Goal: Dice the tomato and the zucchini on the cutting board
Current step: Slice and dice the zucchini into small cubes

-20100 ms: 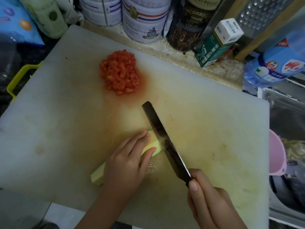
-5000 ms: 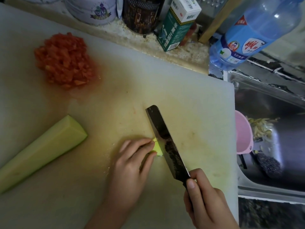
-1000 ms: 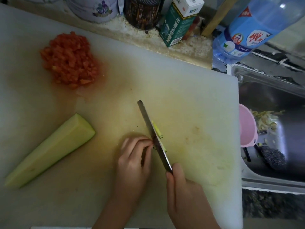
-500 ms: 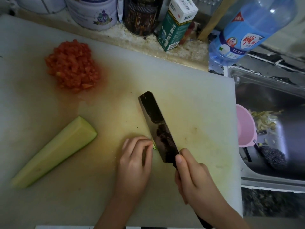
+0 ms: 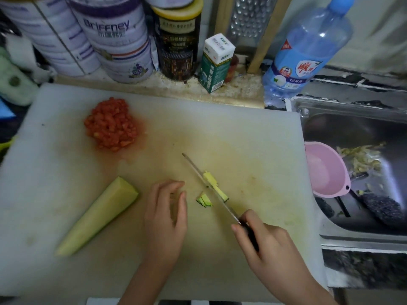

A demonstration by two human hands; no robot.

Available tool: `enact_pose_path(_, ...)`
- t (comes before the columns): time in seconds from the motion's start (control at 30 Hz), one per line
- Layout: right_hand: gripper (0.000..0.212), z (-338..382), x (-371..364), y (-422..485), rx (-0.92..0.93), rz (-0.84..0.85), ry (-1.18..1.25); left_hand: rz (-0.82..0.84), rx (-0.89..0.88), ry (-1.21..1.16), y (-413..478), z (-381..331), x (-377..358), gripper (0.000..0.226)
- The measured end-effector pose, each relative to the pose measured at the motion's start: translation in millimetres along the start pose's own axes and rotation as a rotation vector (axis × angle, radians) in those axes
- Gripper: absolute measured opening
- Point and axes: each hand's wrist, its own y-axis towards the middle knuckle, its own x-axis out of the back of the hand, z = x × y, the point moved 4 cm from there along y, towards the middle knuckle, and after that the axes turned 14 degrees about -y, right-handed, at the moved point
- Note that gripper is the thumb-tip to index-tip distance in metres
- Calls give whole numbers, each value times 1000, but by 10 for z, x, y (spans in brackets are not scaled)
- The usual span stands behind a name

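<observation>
Two zucchini slivers (image 5: 204, 200) on the cutting board (image 5: 253, 133) have just been released by the left hand (image 5: 165, 214), now loosely spread beside them, while the knife (image 5: 207, 186) is kept gripped by the right hand (image 5: 264, 243); the tomato (image 5: 111, 126) is diced far left, the long zucchini wedge (image 5: 99, 214) near left still uncut.

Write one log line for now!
right hand grips steel knife; left hand open; pale green zucchini slices cut; red diced tomato pile done
</observation>
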Motion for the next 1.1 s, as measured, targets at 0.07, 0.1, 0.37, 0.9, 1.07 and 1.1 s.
enact_pose_path(0.07,24,19,38,3,31,-22,-79,73,-187,146,77,-183,71,22)
enact_pose_path(0.1,27,21,45,8,47,-27,-112,139,-281,201,122,-274,79,22)
enact_pose_path(0.37,29,1,106,18,198,-45,-288,1002,-258,433,669,-531,-280,28)
enact_pose_path(0.9,34,-308,219,49,267,-70,-332,1230,52,485,838,-542,-623,24)
enact_pose_path(1.07,34,-613,295,100,192,-96,-293,866,-44,320,1092,-529,-378,21)
enact_pose_path(1.1,34,-674,307,105,171,-99,-279,842,-61,324,1082,-509,-353,25)
